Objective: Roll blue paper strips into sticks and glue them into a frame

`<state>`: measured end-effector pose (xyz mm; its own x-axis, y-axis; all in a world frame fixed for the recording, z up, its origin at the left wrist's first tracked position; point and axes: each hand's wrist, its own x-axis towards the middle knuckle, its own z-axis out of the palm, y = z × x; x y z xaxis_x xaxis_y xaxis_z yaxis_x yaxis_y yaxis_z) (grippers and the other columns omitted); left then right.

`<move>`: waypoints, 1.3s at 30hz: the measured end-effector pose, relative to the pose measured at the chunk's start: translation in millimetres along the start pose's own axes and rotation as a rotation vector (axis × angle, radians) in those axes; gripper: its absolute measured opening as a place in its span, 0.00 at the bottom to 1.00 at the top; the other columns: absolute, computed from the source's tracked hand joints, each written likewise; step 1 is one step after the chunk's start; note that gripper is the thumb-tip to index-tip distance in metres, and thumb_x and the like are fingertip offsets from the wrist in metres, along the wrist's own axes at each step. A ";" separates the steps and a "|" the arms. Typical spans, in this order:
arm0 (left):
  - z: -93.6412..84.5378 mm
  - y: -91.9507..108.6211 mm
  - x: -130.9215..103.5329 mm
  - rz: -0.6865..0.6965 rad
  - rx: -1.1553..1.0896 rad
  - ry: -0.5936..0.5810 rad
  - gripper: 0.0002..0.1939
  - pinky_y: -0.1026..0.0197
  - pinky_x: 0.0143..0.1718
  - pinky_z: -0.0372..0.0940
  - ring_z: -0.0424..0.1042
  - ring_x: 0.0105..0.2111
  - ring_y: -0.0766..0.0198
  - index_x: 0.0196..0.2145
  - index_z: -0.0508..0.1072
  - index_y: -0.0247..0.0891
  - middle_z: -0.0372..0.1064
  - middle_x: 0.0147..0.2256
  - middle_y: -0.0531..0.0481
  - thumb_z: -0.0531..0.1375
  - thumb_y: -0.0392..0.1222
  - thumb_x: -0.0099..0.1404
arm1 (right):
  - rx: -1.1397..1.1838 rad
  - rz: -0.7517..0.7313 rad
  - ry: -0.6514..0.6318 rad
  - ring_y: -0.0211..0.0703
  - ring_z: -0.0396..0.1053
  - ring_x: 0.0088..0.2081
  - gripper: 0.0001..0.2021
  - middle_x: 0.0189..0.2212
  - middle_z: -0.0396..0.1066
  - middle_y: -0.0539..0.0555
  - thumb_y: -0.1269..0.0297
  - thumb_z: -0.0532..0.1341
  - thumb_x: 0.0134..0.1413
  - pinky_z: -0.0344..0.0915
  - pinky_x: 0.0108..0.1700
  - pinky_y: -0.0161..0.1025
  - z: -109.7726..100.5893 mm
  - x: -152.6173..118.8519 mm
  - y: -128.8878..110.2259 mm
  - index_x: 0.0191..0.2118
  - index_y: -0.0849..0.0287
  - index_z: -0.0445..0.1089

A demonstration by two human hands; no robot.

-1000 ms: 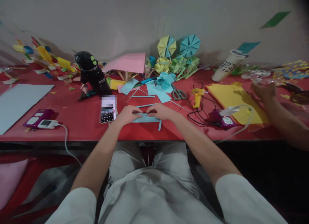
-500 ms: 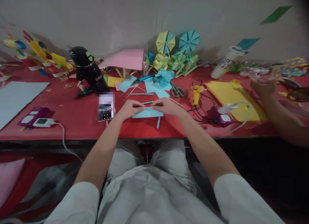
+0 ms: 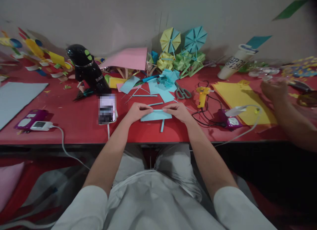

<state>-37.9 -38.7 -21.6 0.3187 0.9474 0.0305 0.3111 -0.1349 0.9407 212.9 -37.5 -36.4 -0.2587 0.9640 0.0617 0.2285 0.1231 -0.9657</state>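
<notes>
A strip of light blue paper (image 3: 156,115) lies across the front of the red table between my hands. My left hand (image 3: 137,112) pinches its upper edge near the left end. On the right, my right hand (image 3: 177,111) pinches the same edge, fingers bent over it. The upper edge looks folded or rolled. Just below the strip a thin blue paper stick (image 3: 162,126) points toward the table edge, and another blue stick (image 3: 156,104) lies behind it. Blue paper scraps (image 3: 166,94) and grey-green scissors (image 3: 182,92) are farther back.
A phone (image 3: 107,108) is left of my hands; a black bottle (image 3: 90,73) stands behind it. To the right are a yellow glue gun (image 3: 203,96), a purple power strip (image 3: 231,120) and yellow sheets (image 3: 247,104). Another person's hand (image 3: 274,89) reaches in at far right.
Both my hands have shifted slightly right with the blue strip and are a little farther apart. More of the strip's upper edge shows between them.
</notes>
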 end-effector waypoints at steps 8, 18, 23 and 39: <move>3.8 -2.2 0.0 0.040 0.040 0.073 0.15 0.58 0.39 0.70 0.77 0.37 0.56 0.34 0.84 0.36 0.81 0.35 0.45 0.69 0.51 0.55 | -0.010 -0.015 -0.012 0.39 0.68 0.27 0.21 0.27 0.78 0.54 0.48 0.73 0.41 0.63 0.28 0.37 4.0 -0.8 -0.8 0.36 0.61 0.83; 1.7 -2.9 0.3 0.038 0.010 0.082 0.15 0.59 0.36 0.68 0.77 0.36 0.56 0.34 0.85 0.37 0.82 0.34 0.45 0.70 0.51 0.54 | -0.005 -0.016 0.026 0.41 0.70 0.28 0.18 0.29 0.80 0.55 0.50 0.73 0.40 0.64 0.29 0.37 4.2 1.6 2.1 0.34 0.59 0.84; 0.5 -4.1 0.6 -0.009 -0.068 0.062 0.18 0.59 0.34 0.68 0.76 0.34 0.58 0.35 0.85 0.36 0.82 0.33 0.45 0.72 0.50 0.50 | -0.014 -0.028 0.033 0.44 0.72 0.30 0.18 0.31 0.81 0.55 0.48 0.73 0.41 0.65 0.30 0.38 3.5 2.1 3.7 0.34 0.57 0.84; -4.5 -10.0 0.8 -0.040 -0.165 0.150 0.24 0.58 0.37 0.68 0.76 0.36 0.56 0.35 0.84 0.36 0.81 0.35 0.44 0.74 0.58 0.47 | 0.049 -0.028 0.056 0.46 0.75 0.32 0.18 0.32 0.82 0.54 0.48 0.73 0.41 0.70 0.32 0.39 3.9 3.4 8.0 0.35 0.56 0.84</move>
<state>-44.8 -35.3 -29.5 0.1688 0.9852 0.0298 0.1661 -0.0583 0.9844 210.3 -34.2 -44.9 -0.2110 0.9722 0.1016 0.1753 0.1399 -0.9745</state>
